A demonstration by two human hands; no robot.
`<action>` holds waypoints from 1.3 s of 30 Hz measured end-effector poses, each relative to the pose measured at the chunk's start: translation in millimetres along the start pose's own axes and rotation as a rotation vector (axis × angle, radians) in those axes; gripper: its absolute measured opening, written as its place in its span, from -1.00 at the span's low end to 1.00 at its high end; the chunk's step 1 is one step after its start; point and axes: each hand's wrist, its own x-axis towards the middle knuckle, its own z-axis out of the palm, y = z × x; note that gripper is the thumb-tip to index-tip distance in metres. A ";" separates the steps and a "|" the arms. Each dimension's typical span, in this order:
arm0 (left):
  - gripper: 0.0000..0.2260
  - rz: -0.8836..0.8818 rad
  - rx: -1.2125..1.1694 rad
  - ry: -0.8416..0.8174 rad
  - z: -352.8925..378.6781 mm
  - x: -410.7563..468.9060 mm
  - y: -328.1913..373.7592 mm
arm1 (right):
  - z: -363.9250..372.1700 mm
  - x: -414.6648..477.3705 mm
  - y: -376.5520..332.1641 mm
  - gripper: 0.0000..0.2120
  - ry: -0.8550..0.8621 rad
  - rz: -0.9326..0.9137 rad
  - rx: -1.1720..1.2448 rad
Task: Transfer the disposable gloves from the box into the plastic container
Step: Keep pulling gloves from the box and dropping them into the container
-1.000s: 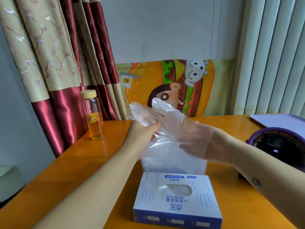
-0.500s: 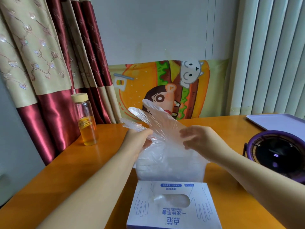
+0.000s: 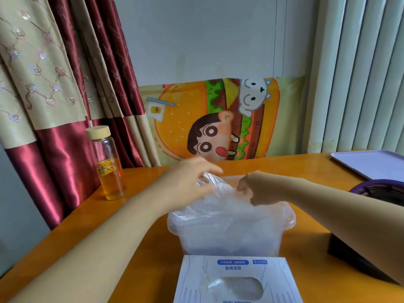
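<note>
A clear glove (image 3: pixel 218 193) is being pinched at its top edge by the curled fingers of the left hand (image 3: pixel 190 182) and right hand (image 3: pixel 262 190), just over the heaped plastic container (image 3: pixel 173 223) behind the box (image 3: pixel 236 274), apparently so the limp film is being kept spread and settling inside.

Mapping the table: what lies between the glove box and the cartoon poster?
The plastic container, heaped with clear gloves, stands between them; the head view shows it.

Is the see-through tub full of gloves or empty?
Full: crumpled clear gloves heap above the rim of the plastic container.
</note>
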 end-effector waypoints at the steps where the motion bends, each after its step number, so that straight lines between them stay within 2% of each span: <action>1: -0.64 -0.014 0.067 -0.218 6.4 6.1 0.7 | 1.7 2.3 -0.6 -0.53 -0.014 0.004 -0.041; 2: -0.61 -0.043 0.117 -0.377 14.1 11.3 0.1 | 3.3 4.1 -1.2 -0.54 -0.026 0.006 -0.086; 4: -0.56 -0.116 0.182 -0.548 27.4 19.7 -1.4 | 5.8 6.1 -1.5 -0.57 -0.038 0.010 -0.170; 8: -0.54 -0.191 0.297 -0.701 44.3 32.4 -6.3 | 13.3 14.2 0.2 -0.60 -0.054 0.010 -0.284; 12: -0.55 -0.204 0.396 -0.794 63.1 39.9 -12.5 | 11.3 10.0 -0.9 -0.53 -0.092 -0.011 -0.386; 16: -0.53 -0.243 0.390 -0.863 77.2 43.7 -20.1 | -0.6 2.7 -7.4 -0.61 0.191 -0.147 -0.494; 18: -0.49 -0.254 0.385 -0.875 80.8 43.6 -22.3 | -2.4 2.7 -14.1 -0.58 0.153 -0.159 -0.360; 21: -0.48 -0.282 0.328 -0.859 84.7 41.4 -24.2 | 10.2 11.3 -15.8 -0.38 -0.223 -0.085 -0.235; 23: -0.46 -0.276 0.299 -0.874 86.0 39.1 -25.8 | 22.3 16.3 -10.9 -0.40 -0.386 -0.062 -0.285; 25: -0.46 -0.249 0.316 -0.922 87.7 38.6 -28.4 | 28.2 17.7 -9.0 -0.50 -0.463 -0.043 -0.330; 28: -0.51 -0.198 0.376 -1.002 89.1 38.7 -26.0 | 32.6 19.2 -10.8 -0.67 -0.438 0.012 -0.437; 32: -0.58 -0.152 0.426 -1.026 85.3 37.9 -21.0 | 32.4 20.1 -10.1 -0.69 -0.366 0.050 -0.623; 36: -0.72 -0.159 0.356 -0.875 67.5 31.1 -23.4 | 31.9 19.3 -7.5 -0.65 -0.355 0.048 -0.659; 39: -0.62 -0.167 0.238 -0.719 48.1 28.3 -29.2 | 33.8 19.1 -7.7 -0.64 -0.345 0.055 -0.690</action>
